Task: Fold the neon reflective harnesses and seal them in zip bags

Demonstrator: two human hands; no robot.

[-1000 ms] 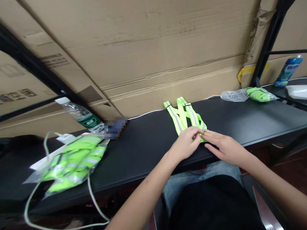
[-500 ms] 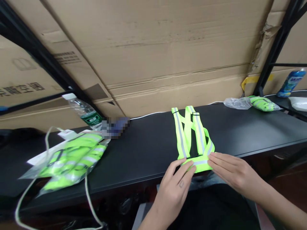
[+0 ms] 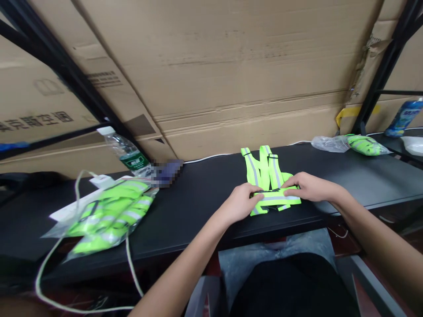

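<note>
A neon yellow-green reflective vest (image 3: 276, 198) made of straps with silver stripes lies on the black table (image 3: 205, 207) in front of me. Its two shoulder straps point toward the back, and its wide waist band runs crosswise, folded up over the straps. My left hand (image 3: 243, 201) pinches the left end of that band between thumb and fingers. At the other end, my right hand (image 3: 306, 187) grips the band the same way. Strap ends stick out below the band toward the table's front edge.
Bagged neon vests (image 3: 112, 213) lie at the left, crossed by a white cable (image 3: 41, 273). Behind them leans a plastic bottle (image 3: 130, 154), beside a blurred dark item (image 3: 168, 172). Another bagged vest (image 3: 366, 145) and a blue bottle (image 3: 403, 119) stand at the far right. Cardboard (image 3: 231, 66) backs the table.
Both hands have moved away from me, carrying the waist band up over the straps. The hands lay flat on the band before and now pinch its ends. The view has shifted slightly.
</note>
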